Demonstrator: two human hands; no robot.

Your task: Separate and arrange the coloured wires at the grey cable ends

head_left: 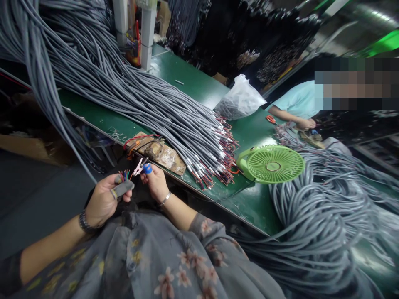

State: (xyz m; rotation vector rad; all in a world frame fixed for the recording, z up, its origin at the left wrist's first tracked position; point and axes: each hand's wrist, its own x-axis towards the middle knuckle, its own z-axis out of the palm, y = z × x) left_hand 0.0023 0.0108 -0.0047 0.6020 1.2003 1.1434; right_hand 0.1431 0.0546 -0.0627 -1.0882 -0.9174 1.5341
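Note:
My left hand (107, 195) is closed around a grey cable whose end fans out into several thin coloured wires (125, 175). Grey covers wrap some of its fingertips. Close beside it, my right hand (155, 182) is pinched, with blue tape or a cover on a fingertip. A small pale pink and white piece (137, 167) juts from its fingers toward the wires; I cannot tell its kind. The held grey cable (89, 172) runs up and left to a large bundle. Just beyond my hands, a worn wooden board (177, 166) with a lump on it lies at the table edge.
A thick bundle of grey cables (149, 99) with stripped ends crosses the green table (255, 128). A green fan (272, 166), a plastic bag (240, 99) and coiled cables (314, 207) stand right of it. A co-worker (296, 99) works across the table near orange-handled scissors (270, 119).

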